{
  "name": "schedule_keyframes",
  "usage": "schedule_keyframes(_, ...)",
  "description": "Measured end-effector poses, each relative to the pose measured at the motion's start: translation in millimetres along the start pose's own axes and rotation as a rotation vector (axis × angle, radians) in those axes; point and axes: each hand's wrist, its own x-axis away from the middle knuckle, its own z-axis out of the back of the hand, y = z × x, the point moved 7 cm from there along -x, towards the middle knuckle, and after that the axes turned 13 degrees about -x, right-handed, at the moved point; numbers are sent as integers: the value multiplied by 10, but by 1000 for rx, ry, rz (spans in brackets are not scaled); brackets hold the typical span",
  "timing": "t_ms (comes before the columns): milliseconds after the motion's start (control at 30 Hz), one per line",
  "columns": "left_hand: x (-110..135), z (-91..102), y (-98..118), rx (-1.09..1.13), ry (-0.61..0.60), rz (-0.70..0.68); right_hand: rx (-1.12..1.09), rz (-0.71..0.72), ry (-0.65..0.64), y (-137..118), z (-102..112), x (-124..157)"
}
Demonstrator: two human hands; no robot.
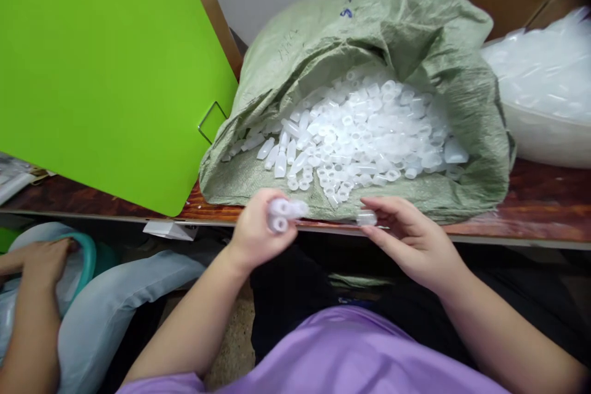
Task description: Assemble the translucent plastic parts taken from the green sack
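Several small translucent plastic bottles (279, 223) are bunched in my left hand (258, 228), their ring-shaped openings facing me. My right hand (410, 240) pinches one clear plastic piece (367, 217) between thumb and fingertips, just in front of the table edge. Its exact shape is blurred. Behind both hands lies a pale green woven sack (318, 31) on its side, mouth towards me. A heap of loose translucent bottles (369, 129) spills inside its opening.
A bright green board (101, 68) stands at the left on the reddish-brown table (545, 197). A bulging clear bag (545, 86) sits at the right. At lower left, a co-worker's hand (48, 265) reaches into a teal basin (90, 258).
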Motion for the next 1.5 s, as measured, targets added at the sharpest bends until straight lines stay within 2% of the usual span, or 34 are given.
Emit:
schedule_keyframes(67,160,-190,359,132,-176,-110,-32,-18,-120,-74,-86,33)
schedule_keyframes(133,323,-404,543,268,-350,-83,25,-30,-274,-101,-160,92)
schedule_keyframes(200,486,-623,576,435,-510,42,96,-58,-417,-55,-190,192)
schedule_keyframes(300,731,-941,553,779,-773,259,76,-94,-550,51,-156,395)
schedule_keyframes(400,895,-1164,585,1053,-1002,380,20,-95,-610,112,-117,580)
schedule_keyframes(467,935,-1262,601,1102,-1082,416,23,-175,-596,193,-104,650)
schedule_keyframes(533,930,-1327,614,1094,-1096,431,53,-359,-532,349,-93,694)
schedule_keyframes(600,893,-1361,622,1035,-1060,416,110,-593,-444,552,-69,757)
schedule_keyframes(667,844,-1374,603,890,-1000,380,207,-725,-380,709,-39,811)
schedule_keyframes(733,800,-1372,563,703,-944,348,258,-674,-330,766,-17,801)
schedule_keyframes(833,767,-1363,541,519,-919,306,141,-489,-343,754,-49,793)
schedule_keyframes(867,767,-1365,543,480,-925,294,98,-494,-378,780,-71,826)
schedule_keyframes(933,780,-1375,547,414,-949,281,75,-620,-447,898,-104,937)
schedule_keyframes(1000,792,-1387,538,358,-957,283,74,-715,-423,991,-89,1010)
schedule_keyframes(1133,803,-1401,534,337,-932,279,43,-513,-365,922,-113,951)
schedule_keyframes(1167,813,-1407,542,341,-937,271,49,-512,-383,927,-140,958)
schedule_keyframes(1267,845,-1423,567,317,-954,236,98,-686,-398,1056,-186,1045)
schedule_keyframes(1300,848,-1425,570,302,-950,224,106,-694,-385,1074,-192,1055)
schedule_keyframes(1333,846,-1426,568,291,-941,216,111,-647,-373,1063,-200,1043)
schedule_keyframes(1433,847,-1437,545,288,-922,219,141,-341,-405,910,-247,984)
schedule_keyframes(1500,867,-1454,532,292,-928,221,202,-253,-463,857,-283,991)
